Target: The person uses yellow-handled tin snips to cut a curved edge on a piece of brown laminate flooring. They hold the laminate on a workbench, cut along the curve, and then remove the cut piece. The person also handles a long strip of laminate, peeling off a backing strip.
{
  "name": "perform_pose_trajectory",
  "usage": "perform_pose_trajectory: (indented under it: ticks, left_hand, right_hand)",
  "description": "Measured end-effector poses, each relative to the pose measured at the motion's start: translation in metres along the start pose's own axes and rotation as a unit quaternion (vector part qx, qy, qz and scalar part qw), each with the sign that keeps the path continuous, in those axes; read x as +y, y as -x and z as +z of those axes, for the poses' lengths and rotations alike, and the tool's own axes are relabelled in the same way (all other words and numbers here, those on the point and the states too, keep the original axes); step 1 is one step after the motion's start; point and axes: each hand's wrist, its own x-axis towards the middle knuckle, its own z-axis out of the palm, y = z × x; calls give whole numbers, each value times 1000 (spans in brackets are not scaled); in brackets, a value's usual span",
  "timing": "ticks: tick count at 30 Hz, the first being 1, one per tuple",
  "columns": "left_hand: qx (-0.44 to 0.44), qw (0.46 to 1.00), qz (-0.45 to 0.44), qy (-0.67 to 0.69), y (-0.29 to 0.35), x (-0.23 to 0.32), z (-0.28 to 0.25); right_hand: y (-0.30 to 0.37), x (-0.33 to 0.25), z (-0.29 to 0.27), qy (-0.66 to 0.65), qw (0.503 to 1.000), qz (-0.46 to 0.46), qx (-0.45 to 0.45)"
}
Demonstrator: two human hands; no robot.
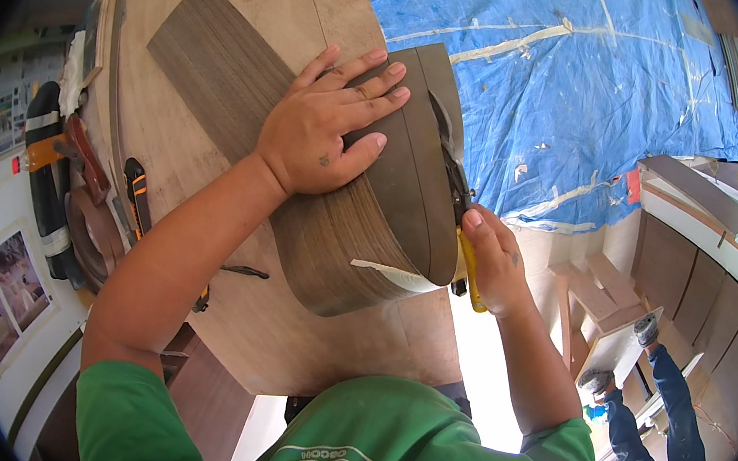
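A long wood-grain sheet (221, 53), like veneer or laminate, lies across the wooden worktop, and its near end curls up and over. The curled part shows a plain grey-brown face (415, 172). My left hand (321, 131) presses flat on the sheet beside the curl, fingers spread. In my right hand (496, 262) is a pair of yellow-handled snips (471, 273), gripped by the handles. Its metal blades (450, 145) lie along the right edge of the curled part, where a narrow strip stands off. A pale sliver (396, 276) sticks out along the curl's near edge.
Blue plastic sheeting (563, 98) covers the area at far right. On the worktop (347, 350), an orange-and-black utility knife (136, 193) lies left of my arm, near a small dark tool (246, 271). Another person's legs (635, 438) show at lower right, by a wooden stand (591, 299).
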Motion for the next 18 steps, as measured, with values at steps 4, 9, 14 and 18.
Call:
perform_pose_trajectory:
  ticks: [4,9,14,18]
  left_hand:
    - [3,1000,-1,-10,1,0,1]
    - [5,1000,2,-6,0,1,1]
    - [-2,1000,7,11,-3,1,0]
    - [7,1000,8,-1,-3,0,2]
  right_hand:
    - [0,-1,3,2,1000,-8,8]
    - [0,-3,1,19,1000,-16,5]
    - [-2,-1,-2,17,1000,-10,2]
    - [-1,2,-2,12,1000,-8,6]
